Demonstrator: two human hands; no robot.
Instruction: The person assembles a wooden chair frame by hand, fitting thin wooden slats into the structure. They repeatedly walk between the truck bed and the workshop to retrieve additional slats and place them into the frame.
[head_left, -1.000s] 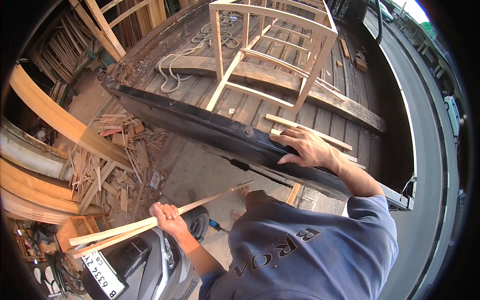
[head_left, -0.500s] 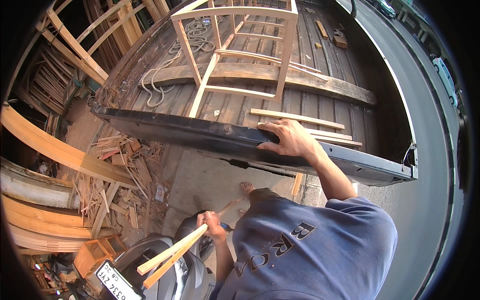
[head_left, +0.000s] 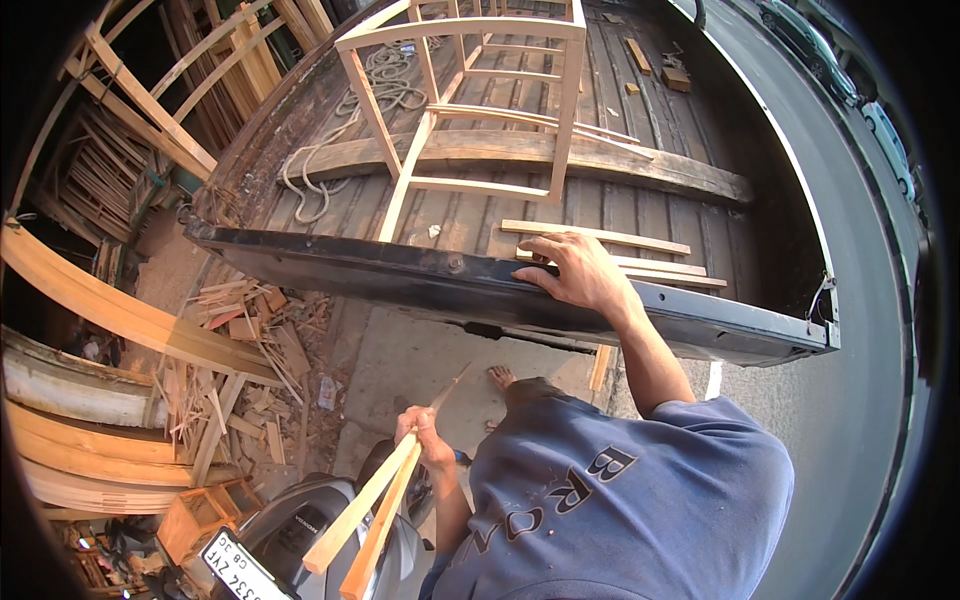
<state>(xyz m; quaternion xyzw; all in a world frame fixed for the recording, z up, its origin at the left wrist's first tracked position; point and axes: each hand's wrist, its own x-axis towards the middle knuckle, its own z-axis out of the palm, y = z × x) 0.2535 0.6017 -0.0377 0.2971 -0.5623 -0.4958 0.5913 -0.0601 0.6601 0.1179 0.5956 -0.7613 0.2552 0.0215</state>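
My left hand (head_left: 424,434), low in the view, is closed around two pale wooden strips (head_left: 372,500). Their long ends spread toward me, and a thin pointed end shows beyond my fist. My right hand (head_left: 583,272) is at the top edge of a truck bed's dark tailgate (head_left: 400,272). Its thumb and fingers are apart, with the fingertips reaching over the edge beside loose wooden strips (head_left: 600,237) lying in the bed. Whether the fingertips touch a strip I cannot tell.
A wooden frame (head_left: 460,30) stands in the truck bed by a thick plank (head_left: 480,147) and coiled rope (head_left: 385,80). Wood scraps (head_left: 265,330) and curved boards (head_left: 120,300) lie at the left. A parked motorbike (head_left: 310,530) is near my left arm. A road runs along the right.
My right hand's fingers have lifted and loosened slightly at the tailgate edge. The strips in my left hand have swung to the right, their near ends lower in the view.
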